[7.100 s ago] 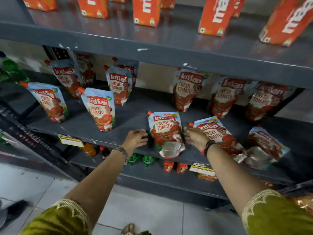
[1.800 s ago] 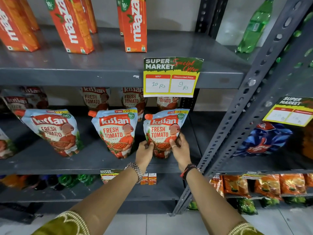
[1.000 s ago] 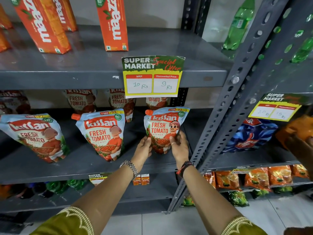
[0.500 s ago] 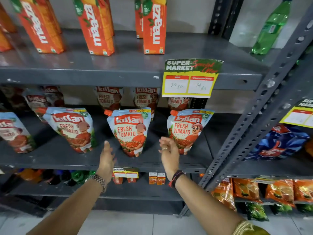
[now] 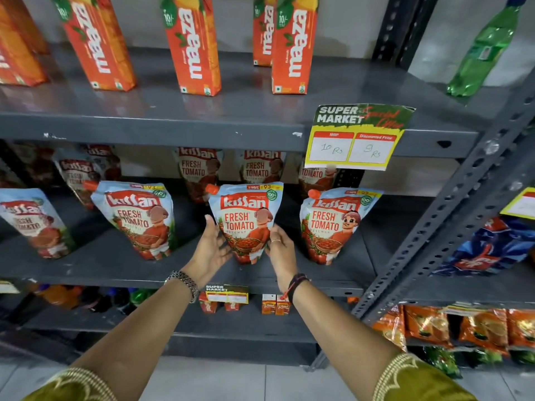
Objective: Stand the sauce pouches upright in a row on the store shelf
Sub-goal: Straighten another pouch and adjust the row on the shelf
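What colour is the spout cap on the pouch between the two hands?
Orange; the cap shows best in the head view.

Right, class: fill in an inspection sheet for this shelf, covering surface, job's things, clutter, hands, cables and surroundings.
Surface: grey metal shelf, pouches in two rows.
Job's things: front row stands on its bases: far-left pouch, second pouch, middle pouch, right pouch; back-row pouches stand behind.
Clutter: nothing seen.
Hands: left hand lays straight fingers against the middle pouch's left side; right hand is at its right side, grip unclear.
Cables: nothing seen.
Surroundings: juice cartons on the shelf above, price card hanging from its edge, green bottle upper right, snack packets lower right.
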Demonstrator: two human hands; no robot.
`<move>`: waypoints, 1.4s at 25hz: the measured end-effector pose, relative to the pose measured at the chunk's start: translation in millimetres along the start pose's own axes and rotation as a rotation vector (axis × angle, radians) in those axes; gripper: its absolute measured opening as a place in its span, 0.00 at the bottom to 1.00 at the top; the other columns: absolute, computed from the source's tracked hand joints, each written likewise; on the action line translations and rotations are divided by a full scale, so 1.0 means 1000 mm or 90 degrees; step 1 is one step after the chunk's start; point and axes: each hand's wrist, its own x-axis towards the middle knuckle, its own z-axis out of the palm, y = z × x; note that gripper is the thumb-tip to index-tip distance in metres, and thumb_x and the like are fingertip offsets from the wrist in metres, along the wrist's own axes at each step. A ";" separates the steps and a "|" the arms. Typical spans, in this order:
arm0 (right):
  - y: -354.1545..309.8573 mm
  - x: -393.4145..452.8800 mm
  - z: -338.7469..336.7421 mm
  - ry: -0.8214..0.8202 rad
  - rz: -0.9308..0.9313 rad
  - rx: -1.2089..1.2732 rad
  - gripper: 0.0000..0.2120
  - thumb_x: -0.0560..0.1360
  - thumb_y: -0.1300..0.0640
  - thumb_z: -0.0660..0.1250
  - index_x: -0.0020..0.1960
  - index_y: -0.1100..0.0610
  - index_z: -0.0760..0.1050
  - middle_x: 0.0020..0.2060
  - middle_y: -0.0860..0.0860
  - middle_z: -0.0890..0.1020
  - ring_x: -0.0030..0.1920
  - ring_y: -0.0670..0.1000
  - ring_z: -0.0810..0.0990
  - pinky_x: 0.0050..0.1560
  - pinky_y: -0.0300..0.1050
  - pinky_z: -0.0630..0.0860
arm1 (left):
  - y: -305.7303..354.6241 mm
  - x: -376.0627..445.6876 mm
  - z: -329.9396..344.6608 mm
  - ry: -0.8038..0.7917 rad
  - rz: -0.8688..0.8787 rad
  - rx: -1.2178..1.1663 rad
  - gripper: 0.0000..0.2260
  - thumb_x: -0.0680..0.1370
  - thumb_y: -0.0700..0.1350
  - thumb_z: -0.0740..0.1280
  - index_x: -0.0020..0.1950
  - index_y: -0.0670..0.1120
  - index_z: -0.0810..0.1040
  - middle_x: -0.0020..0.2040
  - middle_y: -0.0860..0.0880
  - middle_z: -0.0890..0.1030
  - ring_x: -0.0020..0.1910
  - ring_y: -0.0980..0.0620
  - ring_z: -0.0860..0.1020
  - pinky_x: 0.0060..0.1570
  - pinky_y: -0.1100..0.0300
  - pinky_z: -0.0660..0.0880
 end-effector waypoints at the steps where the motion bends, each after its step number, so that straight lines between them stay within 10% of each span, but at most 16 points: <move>1: -0.001 0.001 -0.003 0.011 0.001 0.003 0.17 0.80 0.53 0.54 0.66 0.56 0.72 0.64 0.55 0.77 0.65 0.54 0.75 0.68 0.54 0.70 | 0.001 0.001 0.004 -0.009 -0.005 0.005 0.34 0.74 0.68 0.43 0.74 0.50 0.57 0.75 0.45 0.62 0.73 0.43 0.61 0.71 0.49 0.58; 10: 0.005 0.003 -0.019 0.070 0.038 -0.055 0.18 0.80 0.53 0.55 0.67 0.58 0.68 0.64 0.54 0.75 0.66 0.56 0.73 0.69 0.57 0.69 | -0.010 0.006 0.005 0.053 -0.023 0.027 0.35 0.75 0.66 0.42 0.76 0.47 0.49 0.78 0.44 0.54 0.75 0.42 0.56 0.73 0.48 0.55; 15: 0.031 -0.017 -0.004 0.146 0.132 -0.079 0.06 0.76 0.64 0.56 0.48 0.60 0.71 0.36 0.52 0.75 0.36 0.50 0.75 0.57 0.58 0.77 | -0.026 -0.009 -0.066 0.260 -0.046 -0.009 0.29 0.79 0.57 0.50 0.74 0.40 0.55 0.75 0.40 0.60 0.71 0.39 0.65 0.70 0.48 0.63; 20: 0.042 -0.033 0.071 0.062 0.140 -0.050 0.13 0.76 0.67 0.54 0.52 0.63 0.76 0.45 0.57 0.79 0.45 0.53 0.78 0.50 0.48 0.78 | 0.007 -0.022 -0.182 0.381 -0.046 -0.021 0.24 0.80 0.48 0.57 0.73 0.40 0.58 0.74 0.40 0.63 0.69 0.39 0.68 0.67 0.48 0.68; 26: 0.029 -0.029 0.178 -0.028 0.081 -0.002 0.17 0.79 0.61 0.57 0.67 0.60 0.70 0.66 0.57 0.74 0.66 0.56 0.73 0.66 0.50 0.71 | 0.073 -0.012 -0.238 0.169 -0.036 -0.035 0.32 0.77 0.61 0.53 0.76 0.47 0.53 0.77 0.45 0.56 0.74 0.41 0.57 0.71 0.47 0.60; 35: 0.035 -0.021 0.208 0.051 0.017 -0.017 0.20 0.78 0.63 0.54 0.68 0.52 0.69 0.63 0.56 0.78 0.62 0.57 0.77 0.65 0.55 0.73 | 0.085 0.005 -0.216 -0.046 -0.078 0.018 0.29 0.75 0.66 0.50 0.71 0.53 0.65 0.73 0.45 0.66 0.70 0.40 0.66 0.61 0.50 0.66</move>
